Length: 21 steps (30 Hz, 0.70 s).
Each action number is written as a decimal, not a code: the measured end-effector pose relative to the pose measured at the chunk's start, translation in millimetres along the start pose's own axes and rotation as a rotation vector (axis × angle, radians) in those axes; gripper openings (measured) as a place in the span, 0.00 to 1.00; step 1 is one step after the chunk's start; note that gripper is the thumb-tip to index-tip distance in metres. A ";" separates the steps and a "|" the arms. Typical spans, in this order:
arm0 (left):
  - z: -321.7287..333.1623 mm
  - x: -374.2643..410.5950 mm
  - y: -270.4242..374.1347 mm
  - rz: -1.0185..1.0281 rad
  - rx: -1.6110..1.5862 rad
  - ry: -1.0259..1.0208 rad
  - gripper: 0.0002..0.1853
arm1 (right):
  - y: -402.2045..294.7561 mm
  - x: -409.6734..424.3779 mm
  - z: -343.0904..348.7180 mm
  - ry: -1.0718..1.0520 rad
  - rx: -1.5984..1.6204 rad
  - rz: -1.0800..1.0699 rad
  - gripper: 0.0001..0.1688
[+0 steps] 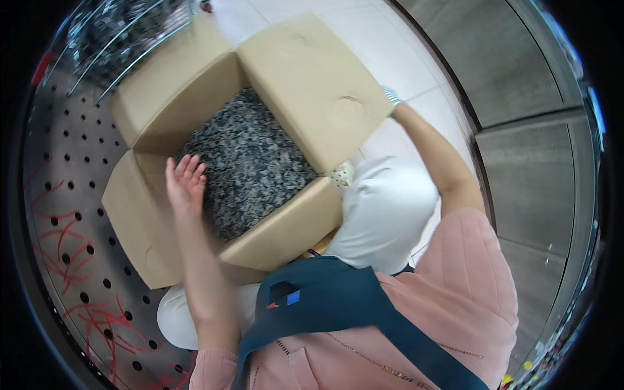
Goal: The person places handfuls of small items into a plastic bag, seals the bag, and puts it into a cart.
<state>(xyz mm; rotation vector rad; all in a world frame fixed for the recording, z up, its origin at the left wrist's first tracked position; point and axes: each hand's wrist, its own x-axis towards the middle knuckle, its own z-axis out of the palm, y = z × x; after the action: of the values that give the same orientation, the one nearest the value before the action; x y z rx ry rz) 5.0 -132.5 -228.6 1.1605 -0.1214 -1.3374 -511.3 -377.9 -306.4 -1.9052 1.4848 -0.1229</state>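
An open cardboard box (282, 231) stands before me with its flaps folded outward. Dark, grey-speckled loose pieces (253, 161) fill much of it; I cannot tell what they are. Over the left inner side of the box, my left hand (186, 180) is raised, palm up and fingers apart, with nothing in it. My right arm reaches past the box's right flap. Most of my right hand (391, 96) is hidden behind the flap's corner, near something striped in white and blue, so its grip does not show.
A perforated metal panel (97, 239) with red marks lies left. A wire basket (131, 44) with dark packaged items stands at upper left. Grey cabinet doors (529, 185) run along the right, beside the white tiled floor (390, 48). My knees in white flank the box.
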 end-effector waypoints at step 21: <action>-54.1 12.2 -14.2 -0.031 0.462 0.227 0.25 | -7.9 13.8 116.4 0.158 -0.011 0.669 0.66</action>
<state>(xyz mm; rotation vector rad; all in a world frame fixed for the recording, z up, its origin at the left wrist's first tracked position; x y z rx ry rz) 34.7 -108.0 -271.0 1.7008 -0.2575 -1.2270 -444.8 -335.0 -393.3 -1.3370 2.1490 0.0457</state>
